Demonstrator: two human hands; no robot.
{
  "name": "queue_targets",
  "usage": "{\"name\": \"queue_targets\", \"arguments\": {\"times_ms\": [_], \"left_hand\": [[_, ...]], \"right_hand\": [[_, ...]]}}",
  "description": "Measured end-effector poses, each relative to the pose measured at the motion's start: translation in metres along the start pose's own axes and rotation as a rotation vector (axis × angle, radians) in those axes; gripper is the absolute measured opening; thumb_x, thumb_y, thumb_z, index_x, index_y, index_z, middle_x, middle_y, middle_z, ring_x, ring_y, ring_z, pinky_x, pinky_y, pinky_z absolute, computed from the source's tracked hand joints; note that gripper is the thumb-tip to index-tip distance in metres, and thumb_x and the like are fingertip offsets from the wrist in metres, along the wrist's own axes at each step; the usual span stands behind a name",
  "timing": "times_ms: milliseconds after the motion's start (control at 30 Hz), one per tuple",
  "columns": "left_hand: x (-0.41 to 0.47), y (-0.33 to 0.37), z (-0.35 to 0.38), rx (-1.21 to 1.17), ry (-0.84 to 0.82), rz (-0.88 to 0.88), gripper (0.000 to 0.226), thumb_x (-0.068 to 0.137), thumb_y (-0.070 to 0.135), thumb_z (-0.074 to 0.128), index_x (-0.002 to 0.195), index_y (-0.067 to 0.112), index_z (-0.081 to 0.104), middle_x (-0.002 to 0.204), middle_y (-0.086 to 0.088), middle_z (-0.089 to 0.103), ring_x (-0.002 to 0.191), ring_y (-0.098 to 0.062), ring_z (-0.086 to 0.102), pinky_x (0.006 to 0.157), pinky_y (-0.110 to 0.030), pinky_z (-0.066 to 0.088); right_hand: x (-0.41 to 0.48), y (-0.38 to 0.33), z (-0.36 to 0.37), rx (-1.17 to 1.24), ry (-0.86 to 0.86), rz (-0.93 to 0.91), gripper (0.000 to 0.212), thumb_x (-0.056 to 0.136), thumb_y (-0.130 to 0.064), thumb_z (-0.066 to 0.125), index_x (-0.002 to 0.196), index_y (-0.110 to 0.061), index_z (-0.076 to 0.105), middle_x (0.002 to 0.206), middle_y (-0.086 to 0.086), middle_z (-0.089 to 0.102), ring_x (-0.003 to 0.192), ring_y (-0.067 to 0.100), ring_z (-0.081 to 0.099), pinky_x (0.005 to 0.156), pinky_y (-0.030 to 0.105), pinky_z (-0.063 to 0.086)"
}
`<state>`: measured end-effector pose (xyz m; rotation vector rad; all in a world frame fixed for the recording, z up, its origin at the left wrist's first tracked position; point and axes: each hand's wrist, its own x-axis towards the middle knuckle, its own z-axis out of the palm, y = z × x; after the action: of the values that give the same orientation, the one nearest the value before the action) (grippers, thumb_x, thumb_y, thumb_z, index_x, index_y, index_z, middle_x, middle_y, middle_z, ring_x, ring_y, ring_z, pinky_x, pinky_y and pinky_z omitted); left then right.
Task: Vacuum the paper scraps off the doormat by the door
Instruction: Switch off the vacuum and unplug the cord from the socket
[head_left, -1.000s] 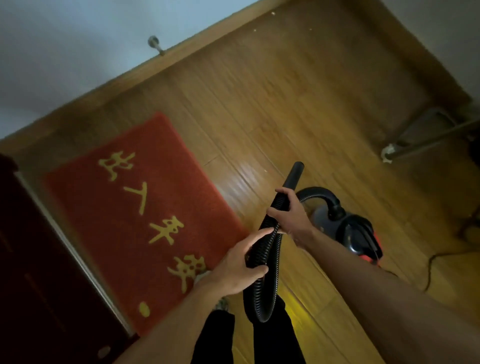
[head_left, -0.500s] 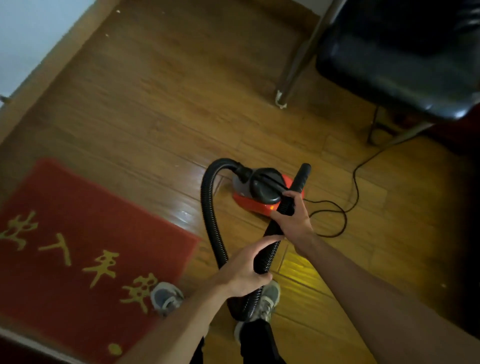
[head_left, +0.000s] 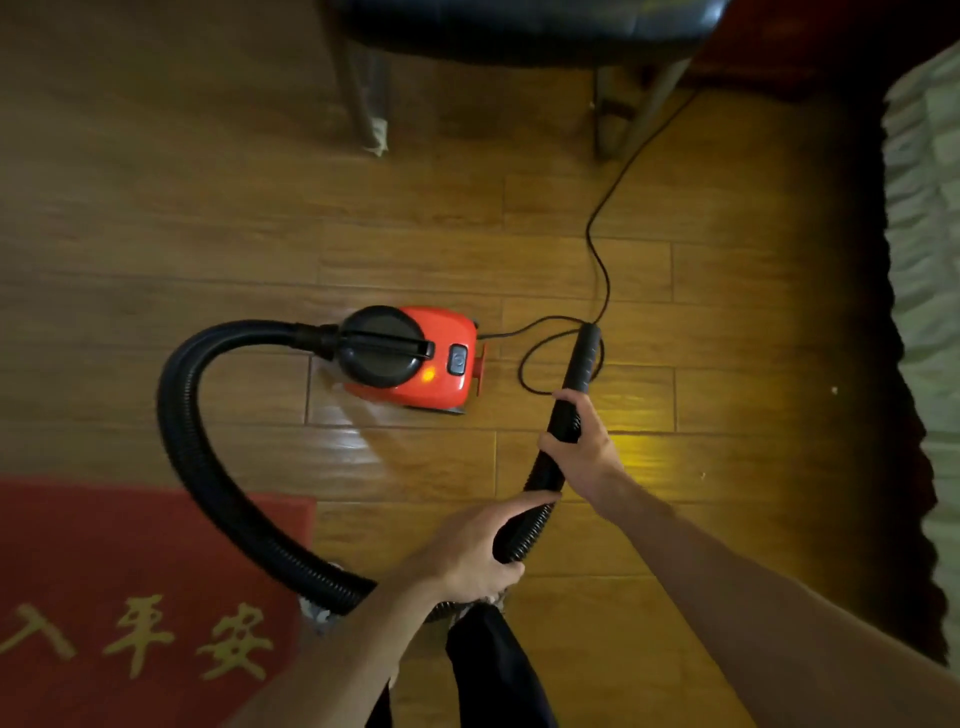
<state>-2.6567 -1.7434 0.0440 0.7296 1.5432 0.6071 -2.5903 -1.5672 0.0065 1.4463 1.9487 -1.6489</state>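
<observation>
A small red and black vacuum cleaner (head_left: 410, 358) sits on the wooden floor in the middle. Its black ribbed hose (head_left: 192, 447) loops left, crosses the corner of the red doormat (head_left: 130, 561) with gold characters at the lower left, and comes up to my hands. My left hand (head_left: 467, 553) grips the ribbed hose low down. My right hand (head_left: 576, 447) holds the smooth black nozzle tube (head_left: 584, 358), which points up and away over the bare floor, right of the vacuum. I see no paper scraps on the visible part of the mat.
A black chair (head_left: 519, 31) with metal legs stands at the top. The vacuum's black power cord (head_left: 597, 260) curls across the floor right of the body. A dark red rug edge (head_left: 904, 415) and pale bedding (head_left: 930, 260) lie at the right. My shoe (head_left: 317, 613) shows beside the mat.
My view has swung right, away from the door and mat, toward the vacuum body and the chair. The mat has slid to the lower left corner. Both hands keep their hold on the hose.
</observation>
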Motion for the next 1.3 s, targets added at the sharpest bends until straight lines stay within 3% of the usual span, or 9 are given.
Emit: {"name": "queue_targets", "arguments": {"times_ms": [100,233,367,433,567,800,967,1067,1300], "left_hand": [[0.016,-0.001,-0.002,0.111,-0.072,-0.019,0.082,0.086,0.013,0.062,0.138,0.067,0.029,0.125,0.012,0.057,0.098,-0.015,0.061,0.085,-0.039,0.056],[0.027,-0.009,-0.016,0.168,-0.180,-0.059,0.082,0.084,0.010,0.062,0.143,0.059,0.033,0.137,0.024,0.051,0.113,-0.002,0.056,0.096,-0.031,0.050],[0.037,-0.025,-0.034,0.268,-0.288,-0.078,0.082,0.087,0.009,0.060,0.145,0.058,0.030,0.143,0.022,0.047,0.105,0.005,0.054,0.086,-0.014,0.047],[0.041,-0.034,-0.041,0.297,-0.322,-0.092,0.082,0.087,0.012,0.060,0.144,0.061,0.027,0.148,0.018,0.046,0.119,-0.005,0.053,0.097,-0.026,0.049],[0.053,-0.056,-0.057,0.372,-0.379,-0.125,0.082,0.090,0.014,0.059,0.139,0.069,0.022,0.142,0.005,0.052,0.124,-0.020,0.053,0.102,-0.044,0.047],[0.076,-0.103,-0.084,0.435,-0.396,-0.152,0.077,0.094,0.012,0.059,0.152,0.049,0.023,0.136,0.000,0.050,0.124,-0.018,0.048,0.092,-0.022,0.036],[0.090,-0.142,-0.104,0.411,-0.370,-0.178,0.081,0.089,0.018,0.064,0.147,0.058,0.025,0.136,0.002,0.055,0.110,-0.015,0.057,0.091,-0.026,0.045],[0.095,-0.158,-0.113,0.393,-0.350,-0.167,0.079,0.089,0.018,0.066,0.148,0.054,0.028,0.146,0.003,0.049,0.121,-0.016,0.053,0.097,-0.025,0.043],[0.098,-0.172,-0.116,0.379,-0.379,-0.188,0.076,0.092,0.020,0.065,0.146,0.058,0.027,0.156,0.008,0.038,0.141,-0.018,0.039,0.110,-0.028,0.037]], "right_hand": [[0.002,0.026,-0.016,0.033,0.005,0.058,0.046,0.091,-0.018,0.065,0.126,-0.041,0.048,0.108,-0.001,0.057,0.089,0.018,0.064,0.077,0.040,0.060],[0.002,0.054,-0.016,0.143,0.005,0.170,0.046,0.091,-0.019,0.067,0.130,-0.035,0.049,0.111,0.002,0.055,0.096,0.026,0.067,0.071,0.046,0.062],[0.003,0.068,0.000,0.185,0.000,0.242,0.047,0.090,-0.020,0.069,0.130,-0.032,0.046,0.108,0.002,0.056,0.094,0.026,0.068,0.067,0.038,0.062],[0.008,0.073,0.011,0.176,0.005,0.267,0.048,0.090,-0.022,0.070,0.129,-0.034,0.045,0.110,0.005,0.059,0.092,0.027,0.068,0.070,0.042,0.062],[0.026,0.080,0.032,0.067,0.001,0.300,0.049,0.088,-0.030,0.070,0.128,-0.037,0.043,0.101,0.007,0.064,0.074,0.022,0.064,0.069,0.043,0.061],[0.073,0.066,0.076,-0.411,-0.067,0.318,0.055,0.088,-0.037,0.065,0.135,-0.029,0.037,0.114,0.012,0.062,0.101,0.034,0.062,0.079,0.038,0.053],[0.123,0.035,0.124,-0.496,-0.064,0.026,0.058,0.089,-0.020,0.061,0.142,-0.014,0.037,0.135,0.008,0.046,0.119,0.031,0.053,0.091,0.036,0.045],[0.152,0.019,0.147,-0.512,-0.112,-0.089,0.083,0.089,-0.015,0.060,0.156,-0.009,0.011,0.163,0.010,0.011,0.149,0.026,0.016,0.117,0.032,0.023],[0.172,0.021,0.176,-0.666,-0.279,-0.038,0.096,0.087,-0.012,0.055,0.155,-0.007,-0.012,0.161,0.007,-0.025,0.151,0.020,-0.013,0.123,0.037,0.014]]}}
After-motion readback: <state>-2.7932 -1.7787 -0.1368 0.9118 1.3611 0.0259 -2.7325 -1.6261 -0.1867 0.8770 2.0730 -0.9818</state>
